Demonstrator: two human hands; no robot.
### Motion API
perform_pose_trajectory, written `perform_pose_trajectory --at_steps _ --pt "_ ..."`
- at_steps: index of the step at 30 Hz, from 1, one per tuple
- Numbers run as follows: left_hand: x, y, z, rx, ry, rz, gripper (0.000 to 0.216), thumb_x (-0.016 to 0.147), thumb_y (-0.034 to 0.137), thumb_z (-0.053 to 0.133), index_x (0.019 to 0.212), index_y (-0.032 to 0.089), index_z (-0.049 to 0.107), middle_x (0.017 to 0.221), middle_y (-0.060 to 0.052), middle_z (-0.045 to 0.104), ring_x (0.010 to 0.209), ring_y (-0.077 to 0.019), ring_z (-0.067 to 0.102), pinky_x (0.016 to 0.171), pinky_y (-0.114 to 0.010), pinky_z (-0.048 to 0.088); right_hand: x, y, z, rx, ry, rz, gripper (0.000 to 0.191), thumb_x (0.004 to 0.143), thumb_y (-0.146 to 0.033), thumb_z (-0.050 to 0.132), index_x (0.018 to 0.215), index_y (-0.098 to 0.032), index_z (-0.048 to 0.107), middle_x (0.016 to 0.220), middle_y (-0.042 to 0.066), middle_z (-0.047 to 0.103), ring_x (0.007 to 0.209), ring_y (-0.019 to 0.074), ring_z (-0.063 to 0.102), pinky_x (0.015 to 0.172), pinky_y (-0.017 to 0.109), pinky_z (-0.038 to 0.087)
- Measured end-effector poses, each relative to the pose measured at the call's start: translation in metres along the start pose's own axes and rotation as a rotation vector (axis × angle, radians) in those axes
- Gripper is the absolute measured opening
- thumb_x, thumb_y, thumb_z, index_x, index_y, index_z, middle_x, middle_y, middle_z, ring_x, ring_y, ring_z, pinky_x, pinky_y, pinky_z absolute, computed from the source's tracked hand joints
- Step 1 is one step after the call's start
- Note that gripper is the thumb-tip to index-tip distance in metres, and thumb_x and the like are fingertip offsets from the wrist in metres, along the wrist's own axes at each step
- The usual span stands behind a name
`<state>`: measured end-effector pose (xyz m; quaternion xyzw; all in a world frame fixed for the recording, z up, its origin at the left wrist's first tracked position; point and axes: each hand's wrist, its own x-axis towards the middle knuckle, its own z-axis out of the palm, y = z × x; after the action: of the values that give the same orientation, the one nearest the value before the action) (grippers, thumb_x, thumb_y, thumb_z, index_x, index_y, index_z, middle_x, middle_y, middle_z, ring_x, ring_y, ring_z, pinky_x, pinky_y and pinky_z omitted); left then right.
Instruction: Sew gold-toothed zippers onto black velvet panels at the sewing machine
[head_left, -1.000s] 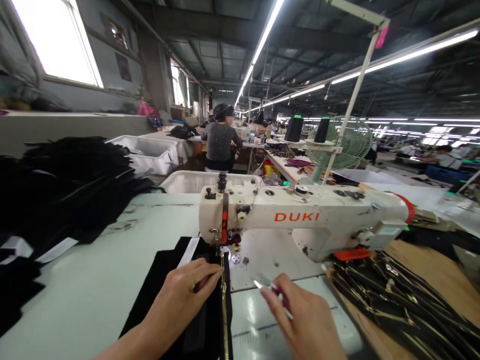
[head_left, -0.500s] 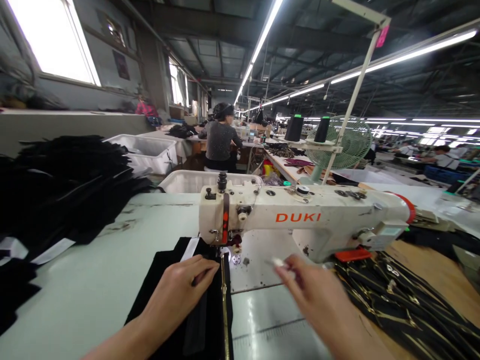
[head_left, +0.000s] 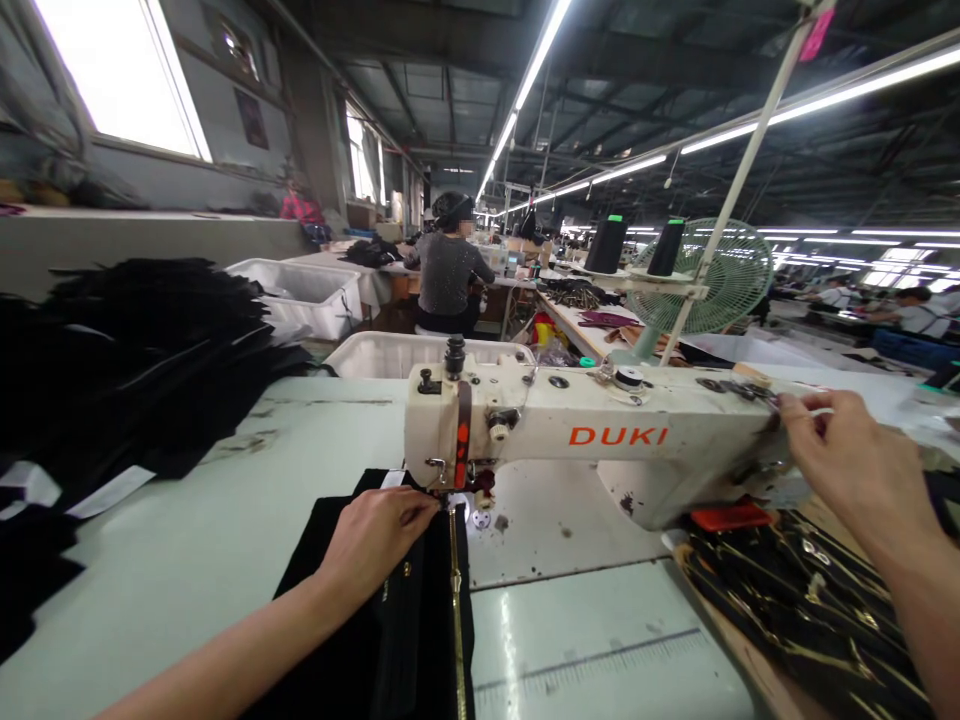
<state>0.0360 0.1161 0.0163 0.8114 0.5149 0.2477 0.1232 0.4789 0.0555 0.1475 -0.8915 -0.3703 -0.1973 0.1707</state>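
Right hand (head_left: 859,455) risen to machine (head_left: 547,415), left hand (head_left: 379,535) on fabric (head_left: 435,620)

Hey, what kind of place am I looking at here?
Most likely a sewing workshop or factory: there's a sewing machine up front, black thread cones beyond it, and a big pile of black cloth on the left.

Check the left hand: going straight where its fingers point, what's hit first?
Probably the needle and presser-foot area of the sewing machine, close beyond the left hand. Depth is unclear, so it might brush the gold strip on the black fabric first.
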Motion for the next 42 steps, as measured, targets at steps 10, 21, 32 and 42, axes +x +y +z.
perform_pose_trajectory --at_steps 10,21,32,42 --pt "-0.010 -0.009 0.008 0.168 0.153 0.190 0.035 0.098 0.033 0.044 0.096 0.024 0.078 0.100 -0.001 0.077 0.079 -0.0218 0.075 0.069 -0.028 0.057 -0.077 -0.045 -0.033 0.258 0.691 -0.514 0.053 0.101 -0.055 0.039 0.116 -0.012 0.065 0.111 0.021 0.063 0.115 0.0338 0.058 0.094 0.044 0.048" --pt "-0.010 -0.008 0.010 0.269 0.265 0.303 0.041 0.103 0.031 0.038 0.094 0.021 0.077 0.093 -0.003 0.078 0.070 -0.0217 0.075 0.058 -0.027 0.055 -0.167 -0.116 -0.012 0.697 0.244 -1.001 0.021 0.103 -0.020 0.050 0.084 -0.017 0.059 0.083 0.005 0.060 0.075 0.0175 0.056 0.074 0.030 0.042" --pt "-0.009 -0.007 0.010 0.265 0.273 0.307 0.040 0.102 0.030 0.040 0.089 0.021 0.077 0.091 -0.004 0.078 0.067 -0.0214 0.075 0.058 -0.028 0.056 -0.191 -0.129 0.014 0.707 -0.022 -1.106 0.033 0.105 -0.022 0.042 0.079 -0.017 0.061 0.076 0.003 0.055 0.068 0.0187 0.049 0.067 0.033 0.038" --pt "-0.009 -0.005 0.011 0.246 0.286 0.313 0.039 0.103 0.029 0.041 0.092 0.023 0.078 0.090 -0.001 0.078 0.067 -0.0189 0.074 0.060 -0.025 0.056 -0.195 -0.144 0.038 0.528 -0.180 -1.130 0.014 0.096 -0.019 0.062 0.083 -0.018 0.065 0.080 0.002 0.061 0.072 0.0210 0.058 0.067 0.033 0.042"
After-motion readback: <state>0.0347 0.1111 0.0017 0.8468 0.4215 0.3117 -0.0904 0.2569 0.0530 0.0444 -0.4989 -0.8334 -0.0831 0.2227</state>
